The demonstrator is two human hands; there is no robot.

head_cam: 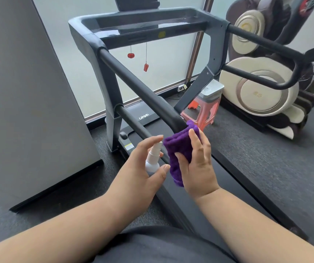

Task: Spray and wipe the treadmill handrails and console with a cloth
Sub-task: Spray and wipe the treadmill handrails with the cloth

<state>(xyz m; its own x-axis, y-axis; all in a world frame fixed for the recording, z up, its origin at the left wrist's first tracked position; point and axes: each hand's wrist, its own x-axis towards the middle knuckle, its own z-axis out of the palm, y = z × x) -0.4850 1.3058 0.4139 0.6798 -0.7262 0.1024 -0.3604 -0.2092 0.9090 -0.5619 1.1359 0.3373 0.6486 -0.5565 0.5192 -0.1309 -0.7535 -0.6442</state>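
A dark treadmill fills the middle of the head view, its glossy console (143, 25) at the top. The left handrail (139, 86) slopes down toward me. Its near end is wrapped in a folded purple cloth (179, 149), which my right hand (196, 164) grips around the rail. My left hand (141, 168) holds a small white spray bottle (153, 158) upright just left of the cloth, its nozzle pointing at the cloth. The right handrail (266, 42) runs off to the right, untouched.
A grey panel (29, 101) leans at the left. A red safety key (145, 67) dangles under the console. A pink plastic stool (201, 112) with a white box on it stands beyond the belt, and a cream massage chair (262, 88) sits at the right. The floor is dark carpet.
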